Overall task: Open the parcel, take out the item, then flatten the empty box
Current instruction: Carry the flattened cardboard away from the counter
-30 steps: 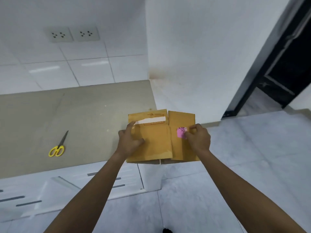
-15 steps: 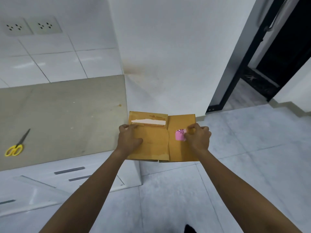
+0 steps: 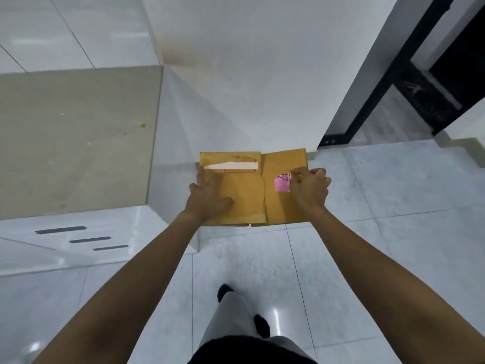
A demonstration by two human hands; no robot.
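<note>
A flattened cardboard box (image 3: 252,190) is held in mid-air, just beyond the counter (image 3: 76,137) corner. It is pressed by the splayed left hand (image 3: 210,198); its pink label (image 3: 282,183) is pinched by the right hand (image 3: 309,187). The label could be torn if pulled sharply.

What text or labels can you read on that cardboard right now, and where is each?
None is legible.
Pink sticker on the flattened box, beside the right hand: dark print, too blurred.
Red printed frame by the white strip, above the left hand: too small.
</note>
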